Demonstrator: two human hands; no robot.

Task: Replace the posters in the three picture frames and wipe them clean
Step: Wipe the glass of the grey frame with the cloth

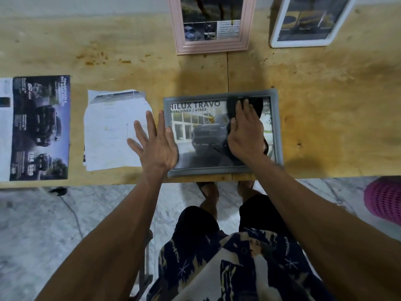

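A grey picture frame [278,127] with a truck poster lies flat at the table's front edge. My right hand [246,131] presses a black cloth [232,105] onto its glass, fingers fairly straight over the cloth. My left hand [155,141] lies flat with spread fingers on the frame's left edge and the white sheet beside it. A pink frame [245,25] and a white frame [280,22], each with a poster, stand at the back.
A white paper sheet [110,129] lies left of the grey frame, and a dark truck poster [40,127] lies further left. The wooden table [325,94] ends just below the frame. A pink basket [384,198] stands on the floor at right.
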